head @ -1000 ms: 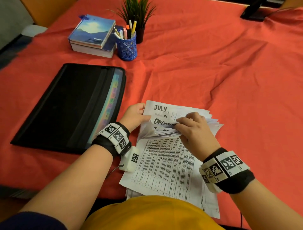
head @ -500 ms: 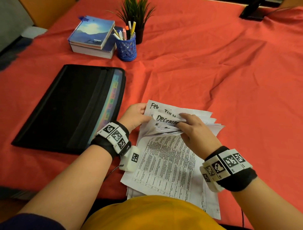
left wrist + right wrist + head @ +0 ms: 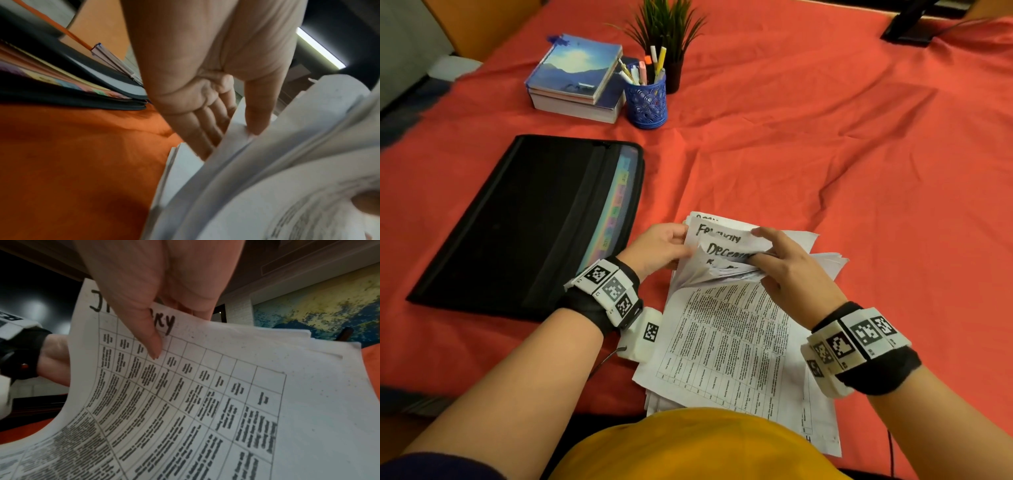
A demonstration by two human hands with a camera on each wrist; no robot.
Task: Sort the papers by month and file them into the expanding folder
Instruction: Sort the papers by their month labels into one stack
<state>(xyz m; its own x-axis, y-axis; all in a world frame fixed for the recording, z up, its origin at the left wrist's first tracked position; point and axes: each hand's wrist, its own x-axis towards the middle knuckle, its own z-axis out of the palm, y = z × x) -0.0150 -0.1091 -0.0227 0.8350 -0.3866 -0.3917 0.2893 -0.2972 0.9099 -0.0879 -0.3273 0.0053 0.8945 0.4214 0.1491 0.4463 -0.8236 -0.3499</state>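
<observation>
Leftmost, the black expanding folder [image 3: 524, 222] is laid flat on the red tablecloth [image 3: 825, 171], with its coloured tabs [image 3: 616, 205] seen along its right edge. Beyond it, a stack of books [image 3: 575, 78], a blue pen cup [image 3: 645, 101] and a small potted plant [image 3: 667, 31] are placed close together, the cup just beside the books.

Just right of the folder, the left hand [image 3: 659, 248] is closed on the left edge of the lifted papers [image 3: 726, 342]: in the left wrist view the thumb is pressed on top and the fingers [image 3: 197, 129] are tucked beneath the raised sheets. The stack is set at the near edge of the table, well apart from the folder's opening. Its far ends are fanned upward, and handwritten month names, one reading "December", are shown on the lifted sheets.

Further right, the right hand [image 3: 791, 270] is curled into the fanned sheets; in the right wrist view one sheet is pinched between thumb [image 3: 144, 331] and fingers, its heading partly covered.
</observation>
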